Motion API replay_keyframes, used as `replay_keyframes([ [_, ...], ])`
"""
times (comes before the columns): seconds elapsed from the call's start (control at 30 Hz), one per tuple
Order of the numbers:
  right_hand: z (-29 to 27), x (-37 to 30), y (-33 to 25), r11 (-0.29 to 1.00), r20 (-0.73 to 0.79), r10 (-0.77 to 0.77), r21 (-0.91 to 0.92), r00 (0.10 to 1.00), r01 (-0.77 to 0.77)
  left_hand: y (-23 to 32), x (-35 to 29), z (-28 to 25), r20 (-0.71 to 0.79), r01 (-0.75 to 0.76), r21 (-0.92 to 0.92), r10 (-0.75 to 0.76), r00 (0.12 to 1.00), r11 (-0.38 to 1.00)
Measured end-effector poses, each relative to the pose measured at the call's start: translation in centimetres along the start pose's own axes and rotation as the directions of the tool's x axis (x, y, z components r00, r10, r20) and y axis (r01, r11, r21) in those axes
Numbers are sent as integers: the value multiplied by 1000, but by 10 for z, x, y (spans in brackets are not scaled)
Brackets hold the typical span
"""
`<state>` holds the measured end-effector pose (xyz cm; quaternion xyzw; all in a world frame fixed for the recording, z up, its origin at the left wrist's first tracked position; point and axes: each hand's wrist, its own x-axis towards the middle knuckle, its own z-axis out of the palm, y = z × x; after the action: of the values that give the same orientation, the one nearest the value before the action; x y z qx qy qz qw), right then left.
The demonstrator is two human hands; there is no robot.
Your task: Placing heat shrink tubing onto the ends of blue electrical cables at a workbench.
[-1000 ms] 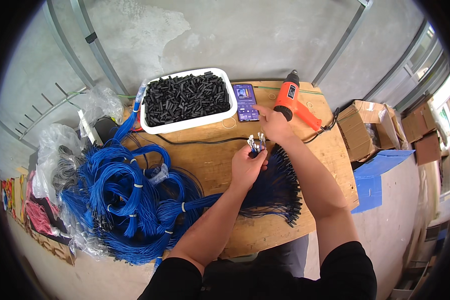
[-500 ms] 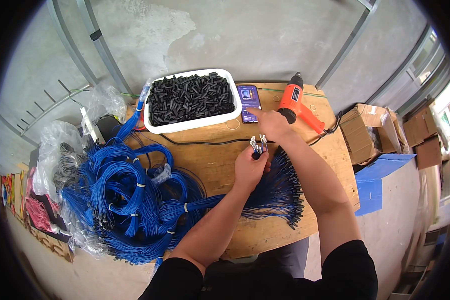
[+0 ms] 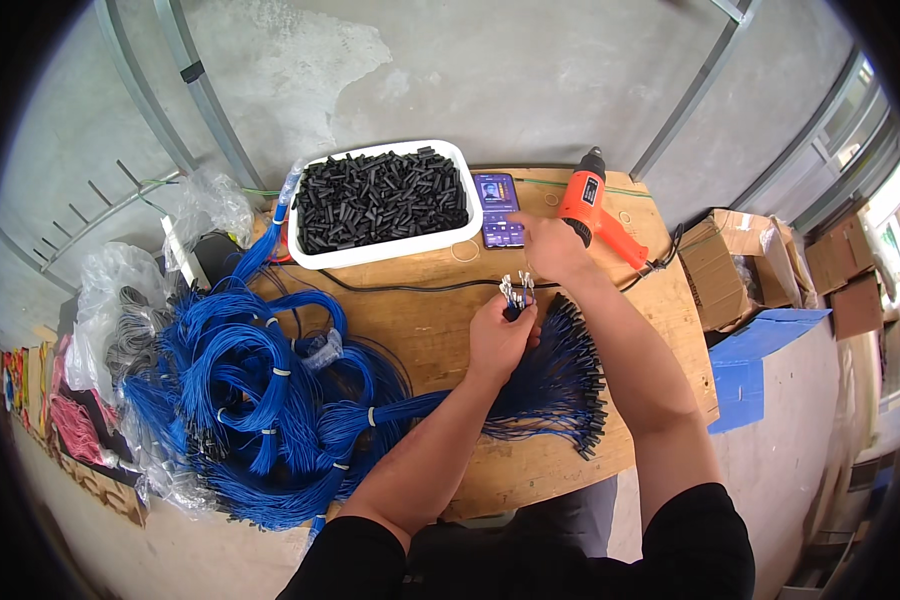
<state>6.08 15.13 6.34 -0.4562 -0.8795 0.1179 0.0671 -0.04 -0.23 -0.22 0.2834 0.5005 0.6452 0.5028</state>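
My left hand (image 3: 500, 340) is closed around a bunch of wires, whose silvery metal terminals (image 3: 515, 291) stick up past the thumb and fingers. To the right of that hand, blue wires with black sleeved ends (image 3: 575, 385) fan out over the table. My right hand (image 3: 558, 250) holds nothing; its index finger reaches out to the lower right edge of a lit phone (image 3: 498, 200). Whether the fingertip touches the screen is unclear. The other fingers are partly hidden behind the hand. Large coils of blue wire (image 3: 255, 365), tied with pale bands, lie left of my left arm.
A white tray (image 3: 400, 253) full of short black tubes (image 3: 382, 198) stands at the back of the wooden table (image 3: 440, 345). An orange heat gun (image 3: 598, 215) lies right of the phone, its black cord (image 3: 410, 289) crossing the table. Cardboard boxes (image 3: 718, 275) stand on the right.
My right hand has drawn slightly right, its index finger sliding from over the phone's screen to the phone's edge. The left hand stays in place, still gripping the wires.
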Motion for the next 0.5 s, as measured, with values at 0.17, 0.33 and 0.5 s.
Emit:
replay_keyframes([
  [0.17, 12, 3, 38, 963, -190, -106, 226, 976, 149, -1, 1, 4, 14, 7, 16, -7, 1000, 1000],
  [0.33, -16, -54, 22, 76, 207, 173, 972, 963, -223, 0, -2, 2, 14, 43, -60, -42, 999, 997],
  [0.5, -14, -99, 31, 155, 226, 77, 959, 971, -235, 0, -4, 6, 63, 47, -92, -41, 997, 995],
])
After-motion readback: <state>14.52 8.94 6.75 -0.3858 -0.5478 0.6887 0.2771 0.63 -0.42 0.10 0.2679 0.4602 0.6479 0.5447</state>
